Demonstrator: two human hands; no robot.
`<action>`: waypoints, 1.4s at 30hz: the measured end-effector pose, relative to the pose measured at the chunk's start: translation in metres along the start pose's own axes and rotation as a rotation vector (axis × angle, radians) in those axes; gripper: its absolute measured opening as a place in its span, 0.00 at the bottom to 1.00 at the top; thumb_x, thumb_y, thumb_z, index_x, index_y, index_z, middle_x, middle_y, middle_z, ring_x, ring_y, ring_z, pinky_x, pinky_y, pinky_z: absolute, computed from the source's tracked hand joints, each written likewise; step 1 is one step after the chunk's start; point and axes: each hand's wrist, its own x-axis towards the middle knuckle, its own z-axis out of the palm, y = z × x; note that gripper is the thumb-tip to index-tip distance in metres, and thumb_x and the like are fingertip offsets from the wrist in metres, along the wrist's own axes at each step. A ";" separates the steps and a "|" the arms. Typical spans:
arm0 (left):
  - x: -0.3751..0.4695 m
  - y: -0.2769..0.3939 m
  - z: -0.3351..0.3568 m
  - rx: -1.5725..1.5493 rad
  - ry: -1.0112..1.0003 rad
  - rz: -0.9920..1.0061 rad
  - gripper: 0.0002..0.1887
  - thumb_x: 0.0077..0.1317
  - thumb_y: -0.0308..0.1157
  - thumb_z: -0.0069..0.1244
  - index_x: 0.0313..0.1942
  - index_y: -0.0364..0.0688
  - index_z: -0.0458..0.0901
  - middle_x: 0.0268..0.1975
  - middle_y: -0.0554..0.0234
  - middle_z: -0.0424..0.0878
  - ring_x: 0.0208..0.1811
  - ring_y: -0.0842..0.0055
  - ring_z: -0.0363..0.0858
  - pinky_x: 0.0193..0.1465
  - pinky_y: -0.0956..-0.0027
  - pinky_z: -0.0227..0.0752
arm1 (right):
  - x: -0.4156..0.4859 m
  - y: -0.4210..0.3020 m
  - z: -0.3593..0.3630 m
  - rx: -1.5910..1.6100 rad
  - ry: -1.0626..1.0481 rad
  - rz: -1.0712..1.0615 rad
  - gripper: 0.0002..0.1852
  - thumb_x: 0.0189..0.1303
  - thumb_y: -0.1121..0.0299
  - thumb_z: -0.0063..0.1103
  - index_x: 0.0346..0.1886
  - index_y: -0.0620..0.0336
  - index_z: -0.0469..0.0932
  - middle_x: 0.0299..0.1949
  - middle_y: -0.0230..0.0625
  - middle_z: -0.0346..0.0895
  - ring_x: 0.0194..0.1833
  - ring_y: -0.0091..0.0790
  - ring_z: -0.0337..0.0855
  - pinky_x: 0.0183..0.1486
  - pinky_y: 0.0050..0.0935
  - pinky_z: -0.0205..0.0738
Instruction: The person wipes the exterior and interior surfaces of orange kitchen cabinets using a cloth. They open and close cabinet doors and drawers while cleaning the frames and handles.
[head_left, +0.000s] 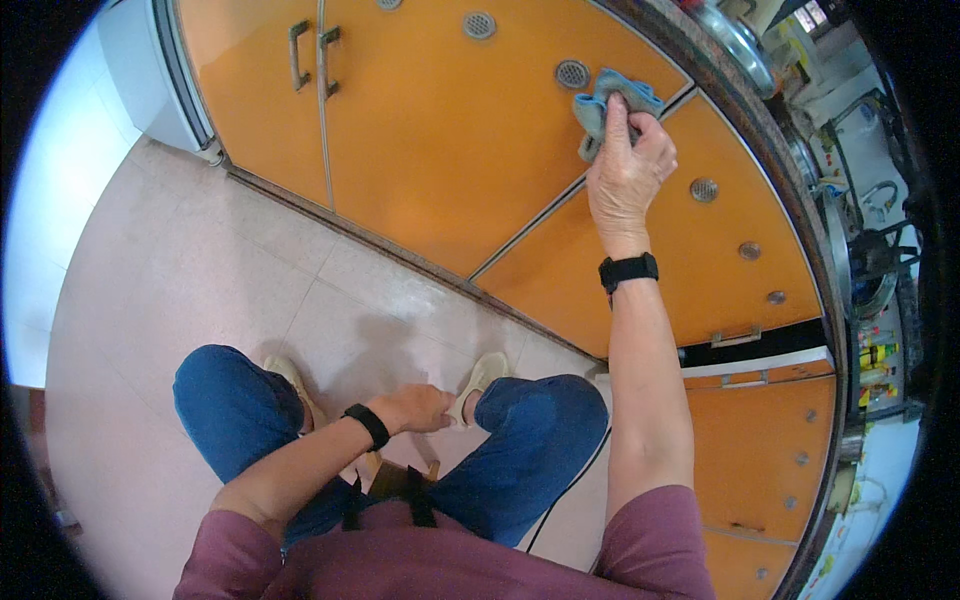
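Observation:
My right hand (630, 161) grips a folded grey cloth with blue edging (600, 112) and presses it against an orange cabinet door (450, 135), just below a round metal vent (572, 74) and beside the metal strip between two doors. Between my knees, over the floor, my left hand (420, 409) hangs with no object visible in it; its fingers look loosely curled, though their exact pose is unclear. Black bands circle both wrists.
A stone countertop edge (806, 187) curves along the right, with a stove, pots and bottles above it. Two metal door handles (298, 56) stick out at the upper left. Part of a wooden stool shows beneath me. A black cable (559, 499) runs beside my right leg.

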 end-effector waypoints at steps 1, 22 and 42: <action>0.001 0.000 -0.004 0.021 0.009 -0.001 0.20 0.70 0.47 0.51 0.47 0.37 0.81 0.43 0.36 0.86 0.48 0.45 0.85 0.52 0.48 0.78 | -0.010 -0.002 0.002 0.023 -0.027 -0.007 0.25 0.55 0.77 0.66 0.58 0.47 0.83 0.46 0.35 0.75 0.49 0.44 0.75 0.50 0.45 0.66; -0.051 0.022 -0.119 -0.402 0.537 0.182 0.14 0.73 0.40 0.53 0.44 0.37 0.81 0.34 0.50 0.86 0.36 0.63 0.85 0.39 0.60 0.76 | -0.080 -0.028 -0.003 0.161 -0.401 -0.194 0.18 0.57 0.72 0.61 0.53 0.46 0.83 0.44 0.30 0.76 0.50 0.36 0.76 0.53 0.43 0.59; -0.099 -0.033 -0.208 -1.232 0.891 0.169 0.12 0.80 0.40 0.45 0.44 0.41 0.80 0.36 0.60 0.88 0.34 0.80 0.88 0.38 0.80 0.81 | -0.125 -0.032 0.015 0.102 -0.640 -0.487 0.20 0.60 0.67 0.58 0.57 0.47 0.83 0.46 0.27 0.75 0.51 0.35 0.74 0.50 0.42 0.64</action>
